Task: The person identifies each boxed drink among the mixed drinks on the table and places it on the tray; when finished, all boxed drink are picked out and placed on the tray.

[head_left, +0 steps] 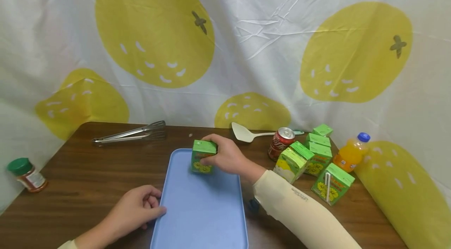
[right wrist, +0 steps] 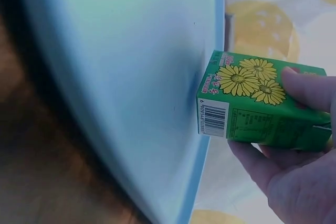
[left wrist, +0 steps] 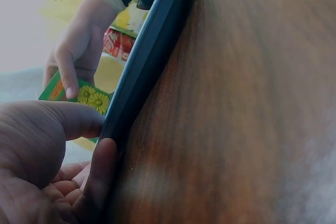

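Note:
In the head view a blue tray [head_left: 201, 210] lies on the wooden table. My right hand [head_left: 227, 155] grips a green juice box [head_left: 202, 156] upright at the tray's far end; the right wrist view shows the box [right wrist: 247, 98] between thumb and fingers [right wrist: 257, 163], its base at the tray surface [right wrist: 136, 77]. My left hand [head_left: 132, 210] is at the tray's left edge. In the left wrist view the left hand [left wrist: 47, 156] pinches the tray rim [left wrist: 144, 59] between thumb and a finger.
Right of the tray stand several juice boxes [head_left: 332, 184], a cola can [head_left: 281, 143] and an orange drink bottle [head_left: 351, 153]. A spatula [head_left: 243, 133] and tongs [head_left: 130, 134] lie along the back. A green-capped jar [head_left: 28, 175] is at the far left.

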{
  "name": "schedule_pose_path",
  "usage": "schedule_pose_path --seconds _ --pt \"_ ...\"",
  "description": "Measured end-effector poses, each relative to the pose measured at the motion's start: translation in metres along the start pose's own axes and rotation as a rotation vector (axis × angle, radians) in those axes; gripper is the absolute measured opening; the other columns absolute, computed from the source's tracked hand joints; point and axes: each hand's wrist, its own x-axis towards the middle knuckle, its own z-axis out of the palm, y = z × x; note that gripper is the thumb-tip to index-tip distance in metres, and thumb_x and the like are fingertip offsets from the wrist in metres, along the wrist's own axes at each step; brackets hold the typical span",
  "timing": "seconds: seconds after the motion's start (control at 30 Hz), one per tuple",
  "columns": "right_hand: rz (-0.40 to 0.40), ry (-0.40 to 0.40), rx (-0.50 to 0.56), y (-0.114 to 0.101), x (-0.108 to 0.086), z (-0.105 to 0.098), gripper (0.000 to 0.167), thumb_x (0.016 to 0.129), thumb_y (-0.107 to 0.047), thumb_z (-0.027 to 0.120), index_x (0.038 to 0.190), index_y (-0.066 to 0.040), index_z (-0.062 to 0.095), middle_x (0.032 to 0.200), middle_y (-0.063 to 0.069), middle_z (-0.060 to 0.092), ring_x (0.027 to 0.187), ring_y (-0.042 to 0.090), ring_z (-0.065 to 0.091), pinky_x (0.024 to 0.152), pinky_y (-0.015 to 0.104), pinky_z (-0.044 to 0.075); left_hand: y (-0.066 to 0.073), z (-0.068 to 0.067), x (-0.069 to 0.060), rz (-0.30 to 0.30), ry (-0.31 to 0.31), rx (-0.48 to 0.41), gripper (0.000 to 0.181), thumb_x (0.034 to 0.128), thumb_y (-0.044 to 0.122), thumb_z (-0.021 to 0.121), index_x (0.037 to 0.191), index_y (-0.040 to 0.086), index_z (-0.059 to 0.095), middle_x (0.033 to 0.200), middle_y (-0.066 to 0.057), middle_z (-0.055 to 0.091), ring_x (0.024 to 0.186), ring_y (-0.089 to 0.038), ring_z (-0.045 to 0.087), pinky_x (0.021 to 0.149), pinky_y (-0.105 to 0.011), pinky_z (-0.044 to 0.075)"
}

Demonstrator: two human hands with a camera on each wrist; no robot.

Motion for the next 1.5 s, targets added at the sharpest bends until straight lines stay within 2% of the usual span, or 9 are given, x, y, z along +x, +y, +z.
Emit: schedule_pose_path --seconds 0.13,0.3,0.6,1.03,1.5 --pt "-0.022 -0.024 -0.003 -0.002 0.012 0.005 0.057 0.085 -0.012 0.098 0.137 -0.015 0.072 0.117 0.003 0.076 0.102 0.019 0.070 0.090 0.042 0.059 0.001 0.000 0.000 -0.004 0.002 0.004 0.043 0.0895 0.017 0.093 0.120 -0.004 0.071 0.081 -0.002 0.067 0.060 -0.021 0.062 0.052 -0.034 0.056" --pt "-0.031 -0.054 -0.005 -0.006 0.025 0.012 0.060 0.088 -0.014 0.097 0.142 -0.013 0.070 0.126 0.005 0.076 0.109 0.020 0.071 0.096 0.042 0.059 0.002 -0.001 -0.001 -0.019 -0.002 0.002 0.043 0.0897 0.017 0.092 0.121 -0.004 0.071 0.082 -0.003 0.067 0.061 -0.022 0.062 0.052 -0.035 0.056" --pt "-0.008 -0.074 0.007 -0.013 0.040 0.023 0.058 0.090 -0.013 0.095 0.142 -0.012 0.069 0.126 0.005 0.075 0.112 0.020 0.070 0.099 0.043 0.058 0.002 -0.001 -0.001 -0.021 -0.010 -0.002 0.045 0.0902 0.019 0.092 0.122 -0.004 0.071 0.082 -0.003 0.067 0.061 -0.022 0.062 0.052 -0.034 0.055" --pt "-0.020 -0.062 0.001 -0.013 0.044 0.032 0.059 0.090 -0.012 0.095 0.143 -0.012 0.069 0.126 0.006 0.075 0.110 0.019 0.070 0.097 0.042 0.058 0.004 -0.001 -0.002 -0.010 -0.015 -0.002 0.044 0.0897 0.018 0.092 0.121 -0.005 0.071 0.082 -0.003 0.067 0.060 -0.022 0.062 0.052 -0.034 0.055" --pt "-0.003 -0.099 -0.002 -0.010 0.044 0.036 0.064 0.096 -0.022 0.091 0.153 -0.023 0.063 0.129 0.003 0.073 0.111 0.017 0.068 0.097 0.043 0.058 0.003 -0.001 -0.002 0.001 -0.006 0.002 0.043 0.0888 0.017 0.093 0.119 -0.005 0.072 0.080 -0.003 0.067 0.058 -0.021 0.062 0.050 -0.035 0.055"
